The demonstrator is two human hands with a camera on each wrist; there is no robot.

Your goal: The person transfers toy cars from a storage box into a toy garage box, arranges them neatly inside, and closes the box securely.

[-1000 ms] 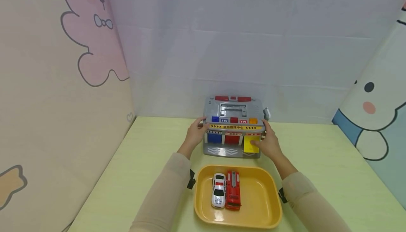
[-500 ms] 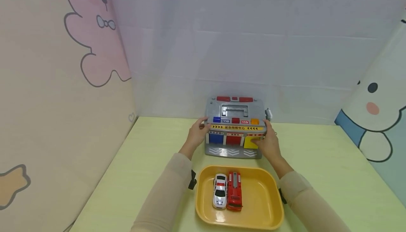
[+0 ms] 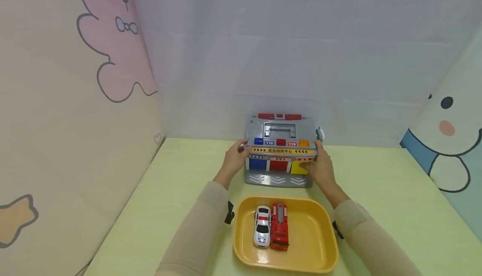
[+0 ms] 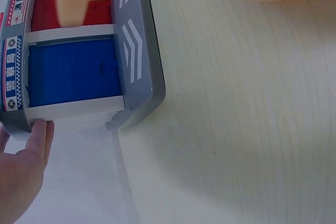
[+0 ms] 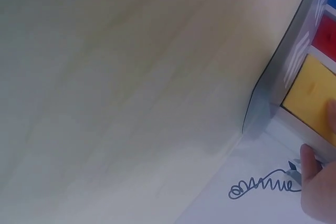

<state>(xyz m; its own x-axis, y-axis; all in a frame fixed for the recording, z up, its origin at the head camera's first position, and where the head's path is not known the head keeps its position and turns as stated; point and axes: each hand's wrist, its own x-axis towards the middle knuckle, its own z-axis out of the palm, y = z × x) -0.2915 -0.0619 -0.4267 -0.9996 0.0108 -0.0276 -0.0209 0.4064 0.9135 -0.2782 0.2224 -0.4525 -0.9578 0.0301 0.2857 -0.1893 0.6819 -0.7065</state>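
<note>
A grey toy garage [image 3: 280, 150] stands upright against the back wall, its front towards me. Across it run a blue door [image 3: 257, 164], a red door [image 3: 278, 165] and a yellow door [image 3: 299, 167], all lowered. My left hand [image 3: 232, 161] grips the garage's left side, thumb at the front edge; in the left wrist view its fingers [image 4: 38, 142] lie along the side wall. On the other end, my right hand [image 3: 322, 171] holds the right side while its thumb presses the yellow door, also visible in the right wrist view [image 5: 312, 90].
In front of the garage sits a yellow tray [image 3: 306, 238] with a white police car [image 3: 262, 228] and a red fire truck [image 3: 279, 228] side by side. A coiled dark cord [image 5: 260, 184] hangs by the garage's right side, near a small grey-white piece [image 3: 320, 133].
The yellow door, which hung out over the ramp a second ago, has swung in flush with the front under my right thumb. My left hand keeps its hold on the left side.
</note>
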